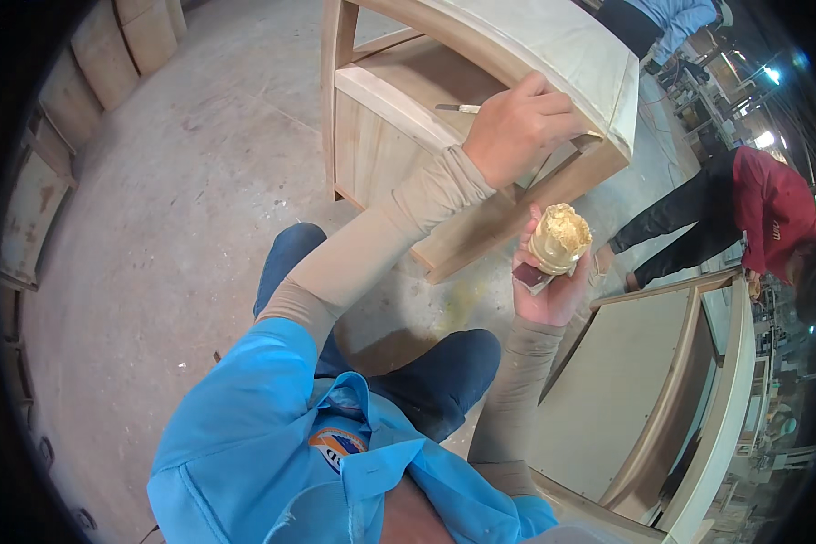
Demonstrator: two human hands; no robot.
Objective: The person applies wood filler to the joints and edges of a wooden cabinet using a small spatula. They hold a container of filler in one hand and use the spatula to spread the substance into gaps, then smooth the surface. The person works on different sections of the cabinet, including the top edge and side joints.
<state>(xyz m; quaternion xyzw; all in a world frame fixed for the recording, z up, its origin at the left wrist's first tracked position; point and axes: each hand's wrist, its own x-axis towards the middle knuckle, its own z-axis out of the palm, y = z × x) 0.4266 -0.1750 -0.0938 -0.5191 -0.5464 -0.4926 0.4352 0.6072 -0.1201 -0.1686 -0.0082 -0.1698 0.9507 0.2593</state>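
My left hand (524, 131) is closed at the upper corner of a pale wooden cabinet (385, 136), its fingertips by the frame edge. A thin tool (458, 108) with a dark flat tip and a whitish shaft, like a small putty knife, sticks out of that fist. Lower and to the right, my right hand (553, 295) is wrapped round a small tub of yellowish putty (560, 240), heaped and smeared over its rim. A dark reddish-brown piece, resembling folded sandpaper (530, 277), is pinched under the tub in the same hand.
Another wooden frame piece with grey panels (612, 381) lies close by my right arm. A person in a red top (775, 213) bends over it; another in light blue (671, 23) stands beyond the cabinet. Wooden panels (104, 54) lean at far left. Concrete floor (181, 218) shows around my knees.
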